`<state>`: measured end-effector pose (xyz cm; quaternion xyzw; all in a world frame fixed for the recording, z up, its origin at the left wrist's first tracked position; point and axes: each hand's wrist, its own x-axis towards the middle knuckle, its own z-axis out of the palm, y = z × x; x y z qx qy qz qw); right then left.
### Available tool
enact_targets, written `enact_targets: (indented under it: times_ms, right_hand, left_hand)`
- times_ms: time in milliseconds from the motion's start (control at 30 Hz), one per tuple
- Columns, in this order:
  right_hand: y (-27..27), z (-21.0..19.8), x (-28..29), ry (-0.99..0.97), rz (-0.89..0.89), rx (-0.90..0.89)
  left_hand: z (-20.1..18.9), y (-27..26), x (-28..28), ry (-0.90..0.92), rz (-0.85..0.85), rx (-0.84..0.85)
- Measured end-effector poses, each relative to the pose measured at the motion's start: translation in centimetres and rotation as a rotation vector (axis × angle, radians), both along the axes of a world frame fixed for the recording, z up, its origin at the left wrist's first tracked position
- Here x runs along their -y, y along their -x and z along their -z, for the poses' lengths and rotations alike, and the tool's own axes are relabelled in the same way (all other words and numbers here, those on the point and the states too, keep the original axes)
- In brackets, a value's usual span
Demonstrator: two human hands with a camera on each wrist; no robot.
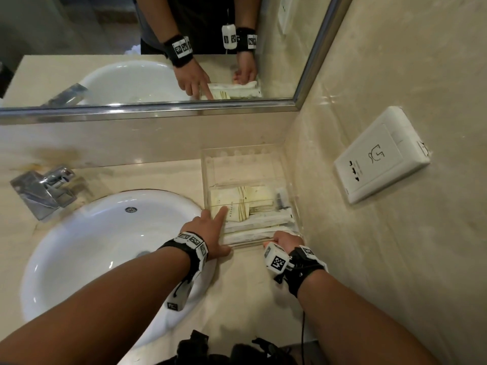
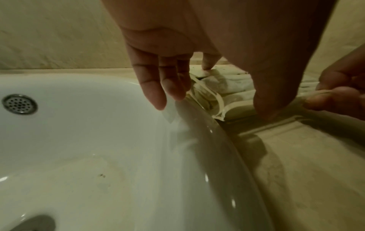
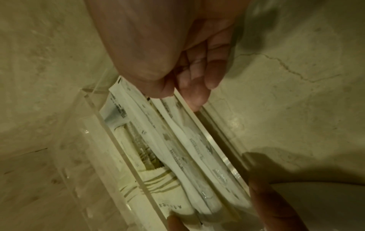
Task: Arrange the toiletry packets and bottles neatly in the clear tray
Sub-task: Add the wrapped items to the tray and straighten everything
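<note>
Both forearms reach in from the near edge of the head view toward the clear tray (image 1: pixel 246 154), which sits on the bench (image 1: pixel 250 285) in the corner between the sink (image 1: pixel 105 246) and the side wall. Packets (image 1: pixel 253 222) lie inside its near compartment: long white sachets stacked along the front wall, cream packets with brown stripes (image 1: pixel 238 209) behind them, and a small dark-capped item (image 1: pixel 280 198) at the right end, too small to identify. The far compartment appears to hold nothing.

Left hand (image 1: pixel 210 230): fingers straight, the index extended into the tray onto a striped packet, the thumb lying along the tray's near left corner. Right hand (image 1: pixel 286 241): fingers curled at the near right corner; the right wrist view shows thumb and fingers (image 3: pixel 197 96) pinching the end of a long sachet just inside the front wall.

Judgement: the step in hand is squaring up the contents, late in the task. The next move calls for seating the pinched sachet flat against its neighbours while the left index keeps the striped packets from shifting. No bottles are visible on the bench.
</note>
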<state>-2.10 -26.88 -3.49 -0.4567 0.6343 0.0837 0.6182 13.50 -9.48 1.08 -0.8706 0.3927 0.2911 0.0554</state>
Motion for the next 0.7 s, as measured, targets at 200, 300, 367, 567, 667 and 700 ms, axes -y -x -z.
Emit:
enact_targets:
  times_ms: [200, 300, 367, 567, 667, 700]
  right_hand:
    - [-0.6, -2.5, -0.4, 0.02, -0.023, -0.028]
    - [-0.8, -1.9, -0.2, 0.056, -0.059, -0.027]
    - [-1.0, -1.7, -0.1, 0.039, -0.036, -0.03]
    - [-1.1, -1.5, 0.1, 0.058, -0.078, -0.027]
    - [-1.3, -0.9, 0.3, 0.115, -0.171, -0.016]
    - [-1.4, -1.0, 0.3, 0.123, -0.187, 0.008]
  left_hand:
    - [0.5, -0.3, -0.9, 0.047, 0.093, 0.022]
    - [0.5, -0.7, -0.9, 0.037, 0.131, 0.039]
    - [0.5, -1.0, -0.8, 0.023, 0.152, 0.057]
    - [0.5, -1.0, -0.1, 0.008, 0.153, 0.098]
    - [0.6, -0.7, 0.2, 0.017, 0.126, 0.102]
    - [0.6, -0.7, 0.3, 0.02, 0.117, 0.101]
